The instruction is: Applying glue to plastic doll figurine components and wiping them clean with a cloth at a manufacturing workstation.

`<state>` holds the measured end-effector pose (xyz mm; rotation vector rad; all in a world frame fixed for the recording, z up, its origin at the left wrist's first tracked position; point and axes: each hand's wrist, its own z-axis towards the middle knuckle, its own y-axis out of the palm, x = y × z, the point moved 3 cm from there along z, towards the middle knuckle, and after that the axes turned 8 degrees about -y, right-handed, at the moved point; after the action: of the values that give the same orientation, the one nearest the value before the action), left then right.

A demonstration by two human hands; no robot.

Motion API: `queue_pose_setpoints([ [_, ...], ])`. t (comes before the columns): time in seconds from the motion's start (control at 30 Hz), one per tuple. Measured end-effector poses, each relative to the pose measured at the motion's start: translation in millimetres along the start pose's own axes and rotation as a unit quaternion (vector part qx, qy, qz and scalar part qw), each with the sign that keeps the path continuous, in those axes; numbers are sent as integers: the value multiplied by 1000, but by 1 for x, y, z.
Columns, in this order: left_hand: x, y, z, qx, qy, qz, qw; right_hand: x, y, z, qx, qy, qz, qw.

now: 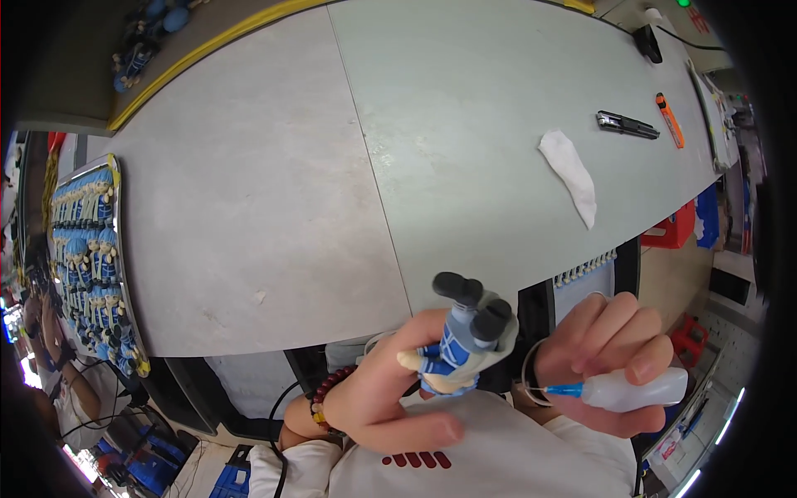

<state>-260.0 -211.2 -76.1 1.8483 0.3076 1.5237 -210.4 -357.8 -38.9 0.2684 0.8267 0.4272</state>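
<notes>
figurine [455, 347], feet up, grasped by left hand [375, 405]; right hand [604, 349] clasps bottle [638, 391], long axis crosswise, nozzle [566, 389] leftward.

Table middle: we have a broad open stretch of smooth grey tabletop [249, 183], passable from near to far.
Left end: a shallow yellow-cornered tray [126, 278] packed with blue-haired figurines [81, 249] blocks us.
Right side: we must skirt a limp white cloth piece [571, 176], a black stapler [627, 125] and an orange cutter [669, 121], with gaps between.
Near edge: our left hand's [365, 407] upturned blue-and-grey figurine [455, 347] and our right hand's [604, 339] blue-tipped white squeeze bottle [638, 390] leave a narrow gap.
</notes>
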Motion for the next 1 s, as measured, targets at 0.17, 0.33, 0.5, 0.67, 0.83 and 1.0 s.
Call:
queue_pose_setpoints([
  [0.17, 3, 2, -3, 22, -68, 6, 997, 4, 0, -1, -8, 16, 20, 1000],
  [0.33, -2, 5, -3, 45, -18, 31, 998, 1, 3, 1, 24, 8, 8, 1000],
  [0.5, -3, 3, -6, 45, -16, 56, 997, 1, 4, -3, 40, -7, 27, 999],
  [0.67, -4, -3, -5, -2, -27, 160, 987, 0, 0, 2, -15, 26, 1, 1000],
  [0.83, 0, 8, -2, 56, -9, 64, 996, 1, -4, 3, -91, 9, -13, 996],
  [1.0, 0, 5, -2, 20, 17, 27, 999, 1, -2, 2, -87, 40, -36, 995],
])
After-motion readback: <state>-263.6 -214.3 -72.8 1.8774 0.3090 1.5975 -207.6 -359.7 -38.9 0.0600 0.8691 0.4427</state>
